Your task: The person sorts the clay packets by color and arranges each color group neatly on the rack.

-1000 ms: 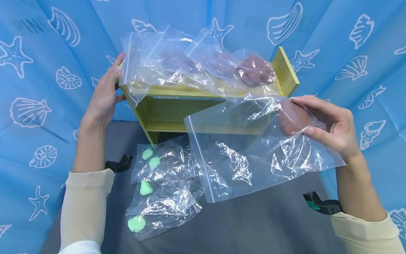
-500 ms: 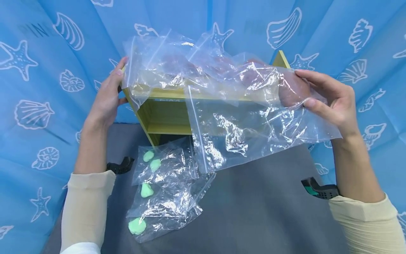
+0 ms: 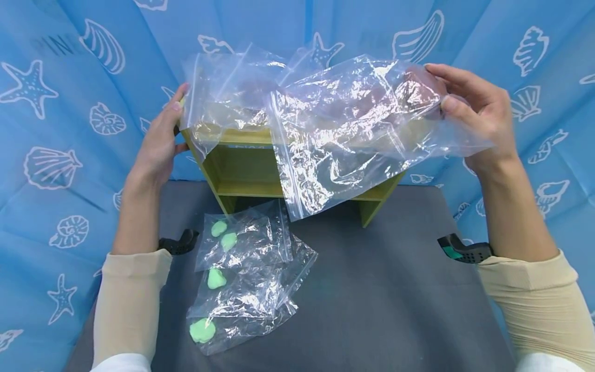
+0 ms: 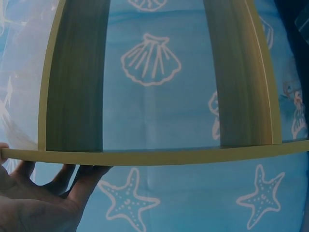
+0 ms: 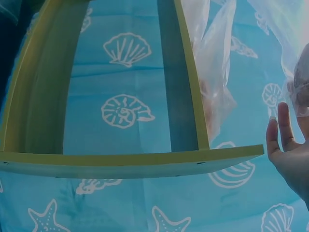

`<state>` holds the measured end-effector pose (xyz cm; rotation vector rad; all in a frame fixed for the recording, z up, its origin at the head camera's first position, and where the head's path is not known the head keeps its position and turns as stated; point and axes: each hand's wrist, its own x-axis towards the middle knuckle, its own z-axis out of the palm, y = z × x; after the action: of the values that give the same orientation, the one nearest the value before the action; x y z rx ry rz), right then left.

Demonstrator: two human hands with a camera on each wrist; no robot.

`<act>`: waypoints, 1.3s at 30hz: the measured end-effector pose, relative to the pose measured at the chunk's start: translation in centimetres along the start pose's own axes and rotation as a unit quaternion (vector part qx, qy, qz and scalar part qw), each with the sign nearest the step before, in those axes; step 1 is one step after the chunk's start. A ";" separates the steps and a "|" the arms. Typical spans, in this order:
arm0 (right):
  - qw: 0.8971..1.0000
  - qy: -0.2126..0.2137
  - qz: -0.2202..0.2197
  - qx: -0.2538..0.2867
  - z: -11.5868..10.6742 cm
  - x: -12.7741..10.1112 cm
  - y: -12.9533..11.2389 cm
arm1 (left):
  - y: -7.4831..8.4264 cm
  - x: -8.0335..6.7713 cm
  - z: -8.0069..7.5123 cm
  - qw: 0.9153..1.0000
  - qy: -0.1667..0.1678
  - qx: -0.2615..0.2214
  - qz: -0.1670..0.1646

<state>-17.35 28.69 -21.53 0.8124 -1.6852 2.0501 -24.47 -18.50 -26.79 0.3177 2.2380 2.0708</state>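
Up at the shelf (image 3: 241, 170), the right hand (image 3: 483, 113) pinches a clear zip bag (image 3: 344, 139) by its far end, thumb and fingers closed on a brown lump (image 3: 420, 90) through the plastic, and holds it in the air over the right part of the shelf top, with the zip edge hanging down in front of the shelf opening. The left hand (image 3: 160, 142) lies with straight fingers against the left side of the shelf, steadying it rather than gripping; in the left wrist view its fingers (image 4: 72, 176) sit just under the yellow edge. By the look of it, the step in hand is laying this bag on the top board beside the other bags (image 3: 228, 98) that already rest there with brown lumps in them. The next move would call for lowering the heavy end onto a free patch of the board and getting the loose, hanging half up too, or it may drag the bag off the front. What stands in the way is the crowding: the bags on top overlap and spill over the left front edge, so little bare board shows. On the dark grey table (image 3: 381, 310) in front of the shelf lie three smaller bags (image 3: 246, 274) holding pale green pieces (image 3: 202, 330), well clear of the hands. A blue cloth with shells and starfish (image 3: 51, 165) hangs all around.
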 end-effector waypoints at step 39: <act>0.983 0.071 0.147 -0.088 -2.7 4.1 5.0 | 0.3 -0.1 -0.3 1.000 0.011 -0.013 -0.003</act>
<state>-24.06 29.93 -23.03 0.3683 -1.9652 2.0470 -24.44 -18.82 -26.47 0.2873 2.2191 2.1077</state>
